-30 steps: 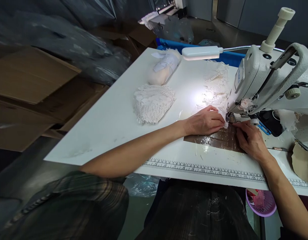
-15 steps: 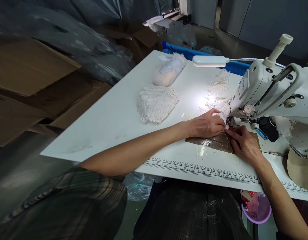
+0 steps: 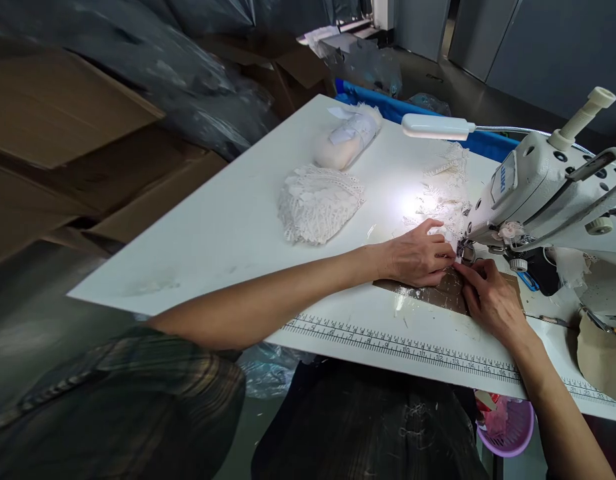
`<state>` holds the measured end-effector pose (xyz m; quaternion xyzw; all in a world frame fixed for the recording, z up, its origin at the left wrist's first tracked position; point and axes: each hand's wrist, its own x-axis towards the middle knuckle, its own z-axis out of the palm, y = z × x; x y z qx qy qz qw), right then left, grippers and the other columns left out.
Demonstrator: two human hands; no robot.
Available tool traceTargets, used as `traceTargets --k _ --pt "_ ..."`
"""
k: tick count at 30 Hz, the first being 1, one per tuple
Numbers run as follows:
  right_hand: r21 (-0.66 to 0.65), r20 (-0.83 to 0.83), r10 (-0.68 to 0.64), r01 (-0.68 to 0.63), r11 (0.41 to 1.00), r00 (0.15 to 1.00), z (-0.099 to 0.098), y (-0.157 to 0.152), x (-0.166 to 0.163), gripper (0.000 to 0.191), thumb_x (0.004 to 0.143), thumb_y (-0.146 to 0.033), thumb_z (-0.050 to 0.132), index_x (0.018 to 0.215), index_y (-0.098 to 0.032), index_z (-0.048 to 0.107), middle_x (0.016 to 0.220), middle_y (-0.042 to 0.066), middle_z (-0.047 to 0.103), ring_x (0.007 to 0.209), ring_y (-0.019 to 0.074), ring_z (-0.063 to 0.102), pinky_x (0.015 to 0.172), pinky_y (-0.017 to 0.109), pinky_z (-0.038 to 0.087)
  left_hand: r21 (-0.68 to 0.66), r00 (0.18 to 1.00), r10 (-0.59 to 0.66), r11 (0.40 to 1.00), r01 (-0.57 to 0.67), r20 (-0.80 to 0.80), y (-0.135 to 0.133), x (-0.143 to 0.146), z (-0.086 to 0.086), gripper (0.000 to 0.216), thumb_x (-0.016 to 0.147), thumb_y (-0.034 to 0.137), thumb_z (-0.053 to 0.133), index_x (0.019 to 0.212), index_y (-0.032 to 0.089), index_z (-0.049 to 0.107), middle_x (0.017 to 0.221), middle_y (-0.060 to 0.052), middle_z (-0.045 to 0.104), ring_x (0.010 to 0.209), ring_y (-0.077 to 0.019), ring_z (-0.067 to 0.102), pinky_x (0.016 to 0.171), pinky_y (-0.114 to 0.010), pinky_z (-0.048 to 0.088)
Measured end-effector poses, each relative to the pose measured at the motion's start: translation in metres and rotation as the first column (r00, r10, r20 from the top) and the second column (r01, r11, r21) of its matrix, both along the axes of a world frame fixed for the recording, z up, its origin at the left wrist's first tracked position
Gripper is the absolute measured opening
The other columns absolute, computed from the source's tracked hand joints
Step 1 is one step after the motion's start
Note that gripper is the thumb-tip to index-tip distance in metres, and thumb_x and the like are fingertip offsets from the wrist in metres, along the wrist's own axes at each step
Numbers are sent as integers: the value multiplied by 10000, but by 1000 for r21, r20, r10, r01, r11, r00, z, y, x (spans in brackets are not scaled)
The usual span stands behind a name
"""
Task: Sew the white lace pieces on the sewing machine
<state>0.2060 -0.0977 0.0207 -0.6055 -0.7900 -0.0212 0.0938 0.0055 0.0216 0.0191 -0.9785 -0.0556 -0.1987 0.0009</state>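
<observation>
At the sewing machine (image 3: 518, 190), my left hand (image 3: 421, 257) lies with curled fingers on white lace (image 3: 445, 190) just left of the needle. My right hand (image 3: 495, 300) is in front of the presser foot, its thumb and forefinger closed at the edge of the lace. The fingertips of both hands almost meet there, and the small piece between them is mostly hidden. Under the hands is a brown sheet (image 3: 448, 293) with bits of thread on it. The rest of the lace spreads behind the needle, brightly lit.
A lace bundle (image 3: 321, 203) and a tied pale roll (image 3: 351, 137) lie left on the white table (image 3: 213, 233). A lamp (image 3: 435, 127) hangs over the lace. Scissors (image 3: 595, 317) lie at right. A ruler strip (image 3: 403, 347) runs along the front edge; a purple basket (image 3: 518, 433) is below.
The view has shifted slightly, so the machine appears further right and lower. Both hands stay by the needle, and the left hand sits a little lower in view.
</observation>
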Motion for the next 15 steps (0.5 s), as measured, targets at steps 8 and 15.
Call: traceTargets --k 8,15 --pt "-126 136 -56 73 989 989 14 4 -11 475 923 -205 414 1375 -228 557 1125 150 563 694 164 574 515 270 466 32 999 17 999 -16 -29 4 -2 -2 251 957 311 465 1012 214 690 1132 -54 703 939 -214 644 1106 -526 319" --pt "-209 205 -124 167 964 971 28 7 -24 471 928 -212 391 1371 -196 550 1124 171 592 664 167 575 486 261 429 58 997 48 997 -44 -68 6 -3 -1 319 964 382 451 1060 182 681 1207 -77 663 938 -225 622 1059 -504 344"
